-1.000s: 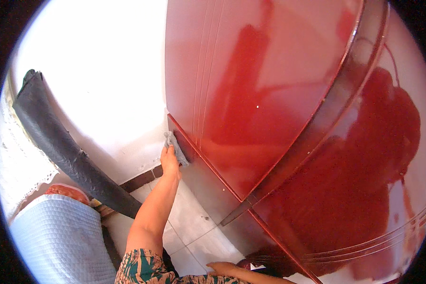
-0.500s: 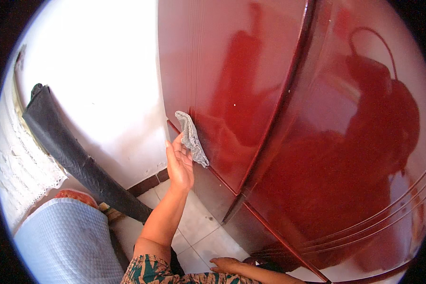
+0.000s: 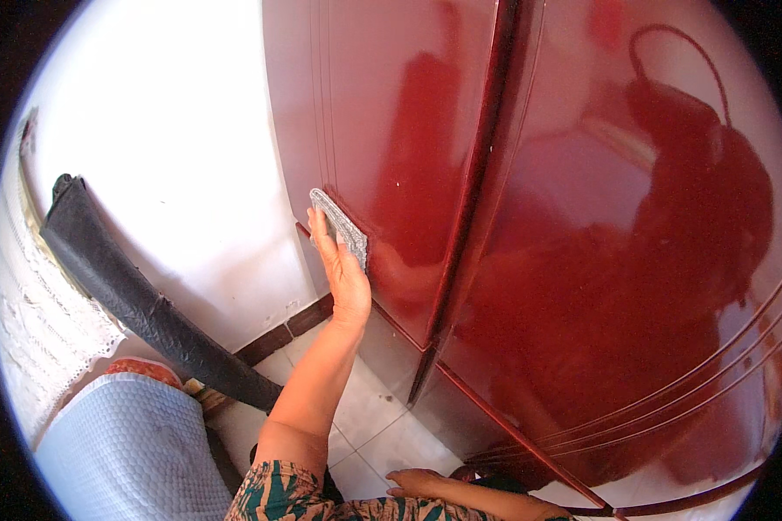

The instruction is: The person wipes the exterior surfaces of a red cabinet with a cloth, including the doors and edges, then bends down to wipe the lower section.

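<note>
The left hand (image 3: 343,273) presses a small grey cloth (image 3: 341,227) flat against the glossy dark-red cabinet door (image 3: 391,130), near the door's left edge; the fingers (image 3: 321,233) lie together and stretched out behind the cloth, pinning it to the surface rather than curled around it. The right hand (image 3: 419,483) rests low, palm down with fingers loosely spread, on the pale tiled floor (image 3: 382,434) by the cabinet's base (it holds nothing). To the left of the cabinet stands a white wall (image 3: 174,174), with a long black roll (image 3: 139,304) leaning along it. A pale blue quilted cover (image 3: 122,451) lies at lower left, and white lace fabric (image 3: 43,313) hangs beside it.
</note>
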A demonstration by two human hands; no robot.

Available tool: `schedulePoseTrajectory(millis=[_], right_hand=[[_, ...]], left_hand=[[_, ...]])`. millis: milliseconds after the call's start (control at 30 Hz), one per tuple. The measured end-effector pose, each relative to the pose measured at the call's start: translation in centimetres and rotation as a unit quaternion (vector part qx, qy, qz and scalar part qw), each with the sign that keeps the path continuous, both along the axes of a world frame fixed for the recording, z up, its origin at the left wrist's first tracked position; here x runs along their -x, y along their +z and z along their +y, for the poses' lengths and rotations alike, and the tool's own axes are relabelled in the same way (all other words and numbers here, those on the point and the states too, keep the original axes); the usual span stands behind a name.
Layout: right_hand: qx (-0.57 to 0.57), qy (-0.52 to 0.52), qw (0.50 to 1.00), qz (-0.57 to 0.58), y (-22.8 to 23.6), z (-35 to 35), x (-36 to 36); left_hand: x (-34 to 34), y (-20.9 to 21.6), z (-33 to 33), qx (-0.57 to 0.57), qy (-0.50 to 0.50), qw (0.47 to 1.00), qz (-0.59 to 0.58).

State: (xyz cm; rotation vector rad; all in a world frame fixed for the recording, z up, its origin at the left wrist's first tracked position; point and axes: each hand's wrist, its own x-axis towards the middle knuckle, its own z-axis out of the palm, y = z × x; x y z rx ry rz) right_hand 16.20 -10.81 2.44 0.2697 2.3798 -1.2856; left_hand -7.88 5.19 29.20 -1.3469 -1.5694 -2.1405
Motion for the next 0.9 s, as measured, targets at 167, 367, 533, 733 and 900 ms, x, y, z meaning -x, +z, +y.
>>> schedulePoseTrajectory(millis=[167, 367, 533, 733, 900], right_hand=[[0.009, 0.042, 0.999, -0.005, -0.3, -1.2, 1.4], [0.001, 0.064, 0.998, -0.021, -7.2, -0.4, -0.9], [0.004, 0.04, 0.999, -0.015, -8.0, -0.1, -0.9], [0.028, 0.066, 0.994, -0.083, 0.0, -0.3, 1.0], [0.01, 0.053, 0.995, -0.088, 1.1, 0.4, 0.6]], left_hand=[[-2.8, -1.5, -3.1, 0.066, 0.034, 0.995, 0.073], [-10.5, -3.0, -5.8, 0.035, -0.001, 0.982, 0.187], [-8.7, -0.3, -4.6, 0.02, 0.0, 0.977, 0.211], [-1.3, 4.3, -1.3, 0.071, 0.037, 0.995, 0.051], [-0.8, 5.7, -0.1, 0.048, 0.061, 0.997, 0.02]])
